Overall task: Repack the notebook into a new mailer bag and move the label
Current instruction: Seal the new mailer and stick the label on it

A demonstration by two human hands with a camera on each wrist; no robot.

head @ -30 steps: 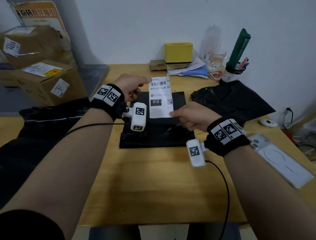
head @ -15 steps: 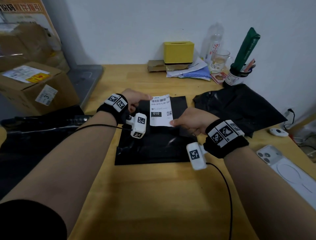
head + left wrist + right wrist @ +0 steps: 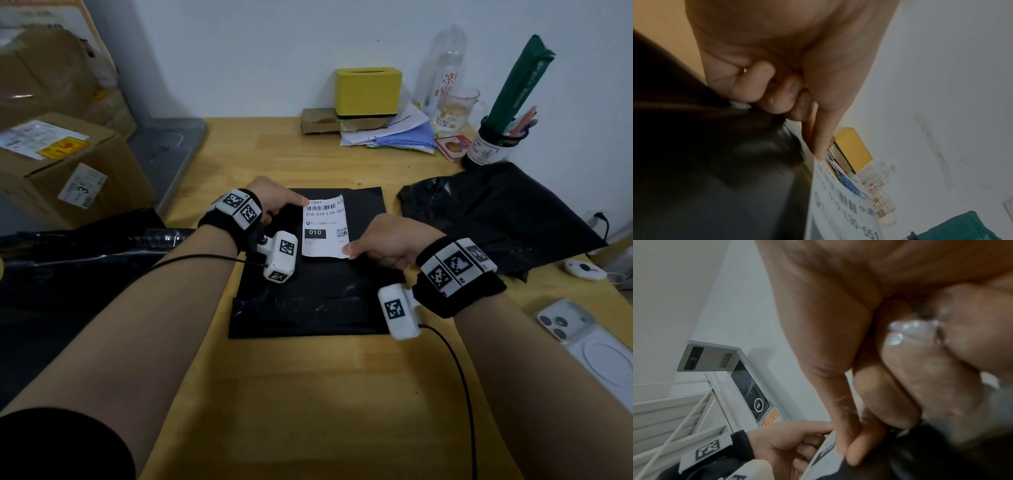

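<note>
Label (image 3: 324, 226): white shipping slip with barcode and "010" block, held over the upper middle of the black mailer, printed side up; whether its underside already touches the plastic I cannot tell.
Left hand (image 3: 274, 202): grip closed on the label's top-left corner, a fingertip (image 3: 821, 152) on the edge in the wrist view, the other fingers curled away.
Right hand (image 3: 383, 241): grip pinched on the bottom-right corner, thumb on top. Opposite corners, so the sheet is kept taut and square, which I read as lining it up before it sticks.
New mailer bag (image 3: 308, 274): lies flat on the worktop (image 3: 308, 394), mouth end folded near the person; flat like this it gives a firm face to press against. The notebook is not visible, presumably inside.
Old bag (image 3: 493, 212): crumpled black plastic pushed off to the right, out of the way.
Stage: label placement, late in the task by my judgement.
Risk: a skewed drop or trapped wrinkle.
</note>
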